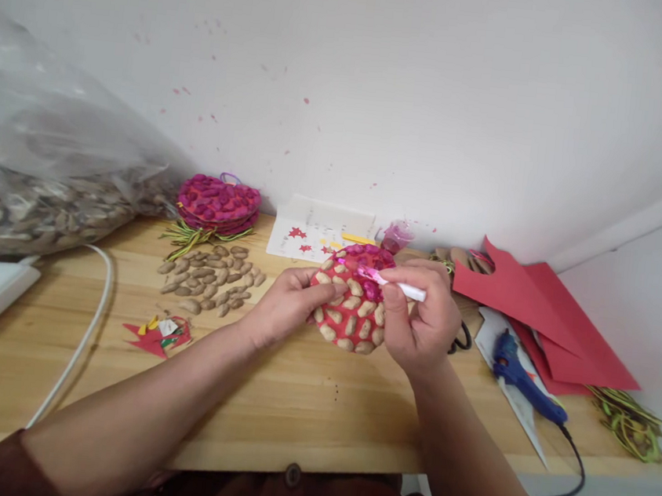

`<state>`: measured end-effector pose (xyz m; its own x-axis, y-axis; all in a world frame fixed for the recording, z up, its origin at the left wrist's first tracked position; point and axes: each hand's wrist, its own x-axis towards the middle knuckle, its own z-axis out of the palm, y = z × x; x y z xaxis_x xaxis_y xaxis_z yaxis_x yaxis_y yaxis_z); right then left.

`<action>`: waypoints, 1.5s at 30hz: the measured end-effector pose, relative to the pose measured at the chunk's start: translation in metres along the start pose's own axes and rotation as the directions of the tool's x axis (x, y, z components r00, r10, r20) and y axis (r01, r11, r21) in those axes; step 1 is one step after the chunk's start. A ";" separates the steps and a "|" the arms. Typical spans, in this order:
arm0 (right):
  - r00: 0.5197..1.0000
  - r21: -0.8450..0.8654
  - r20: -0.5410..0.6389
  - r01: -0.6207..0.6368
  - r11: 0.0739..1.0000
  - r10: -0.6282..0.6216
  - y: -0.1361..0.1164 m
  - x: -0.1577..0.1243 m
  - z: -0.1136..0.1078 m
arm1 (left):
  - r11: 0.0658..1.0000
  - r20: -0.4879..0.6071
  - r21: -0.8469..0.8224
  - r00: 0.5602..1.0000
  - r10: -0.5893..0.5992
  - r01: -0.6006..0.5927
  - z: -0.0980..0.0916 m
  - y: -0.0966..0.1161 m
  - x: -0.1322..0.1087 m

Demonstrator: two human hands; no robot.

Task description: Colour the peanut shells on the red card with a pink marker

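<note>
My left hand (289, 304) grips the left edge of a round red disc (337, 329) covered with whole peanuts, holding it tilted above the table. Peanuts near the disc's top are coated in glossy magenta paint; the lower ones keep their natural tan. In my right hand (423, 313) is a white-handled paintbrush (406, 290), its pink-smeared end touching peanuts in the upper middle of the disc. A small clear cup stained with magenta paint (397, 237) stands behind the disc.
At the back left, painted peanut discs (217, 203) are stacked near loose peanuts (210, 276) and a plastic bag of peanuts (33, 205). Paper scraps (159, 335) lie in front. A blue glue gun (529, 387) and red card sheets (542, 321) are at right.
</note>
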<state>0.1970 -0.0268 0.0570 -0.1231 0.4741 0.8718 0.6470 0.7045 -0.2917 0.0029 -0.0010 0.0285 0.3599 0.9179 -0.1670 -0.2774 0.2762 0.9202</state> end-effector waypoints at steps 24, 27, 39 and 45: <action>1.000 -0.091 -0.002 0.030 0.995 -0.030 -0.001 0.001 0.001 | 0.999 -0.020 -0.025 0.999 -0.037 0.036 0.000 0.002 0.000; 0.999 -0.112 -0.006 0.036 0.993 -0.037 -0.001 0.001 0.001 | 0.999 -0.012 -0.028 0.999 -0.038 0.038 0.000 0.001 0.000; 0.999 -0.093 -0.027 0.019 0.996 -0.021 -0.001 0.000 0.001 | 0.999 -0.012 -0.016 0.999 -0.038 0.038 0.002 0.002 0.000; 0.999 -0.063 -0.038 -0.021 0.998 0.019 0.004 0.000 0.000 | 0.999 0.012 -0.022 0.999 -0.047 0.047 0.002 0.002 0.000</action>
<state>0.1997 -0.0243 0.0562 -0.0820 0.4665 0.8807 0.6958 0.6595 -0.2846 0.0042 -0.0014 0.0308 0.3830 0.9005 -0.2061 -0.2798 0.3257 0.9031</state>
